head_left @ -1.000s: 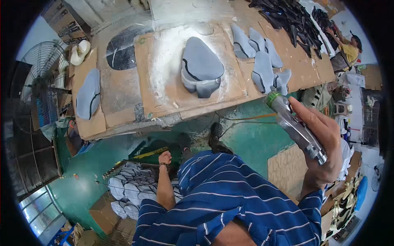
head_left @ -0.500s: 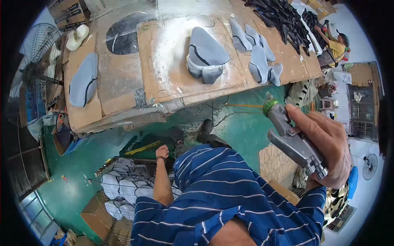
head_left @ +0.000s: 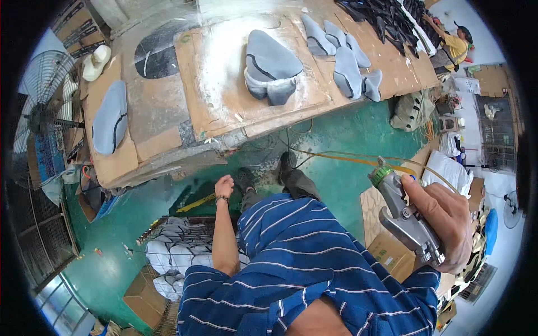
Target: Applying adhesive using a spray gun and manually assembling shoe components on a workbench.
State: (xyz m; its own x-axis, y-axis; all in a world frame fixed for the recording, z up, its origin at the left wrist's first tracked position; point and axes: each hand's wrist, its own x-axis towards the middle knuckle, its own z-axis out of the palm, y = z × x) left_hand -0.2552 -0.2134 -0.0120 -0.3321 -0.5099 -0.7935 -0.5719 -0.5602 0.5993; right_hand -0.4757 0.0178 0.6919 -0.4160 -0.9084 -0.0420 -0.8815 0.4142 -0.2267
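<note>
Right hand (head_left: 448, 224) with the spray gun (head_left: 406, 215) is off the counter (head_left: 154, 112); open air over the green floor (head_left: 347, 126) between gun and front edge, but the hose (head_left: 358, 161) crosses there. On top: wide bare lane between left grey piece (head_left: 111, 117) and stacked grey piece (head_left: 273, 56). Tighter gap between stack and grey cluster (head_left: 347, 73). Black pile (head_left: 386, 25) blocks the far right. Left hand (head_left: 224, 186): room up to the front edge; wire basket (head_left: 204, 227) blocks the side by its forearm.
</note>
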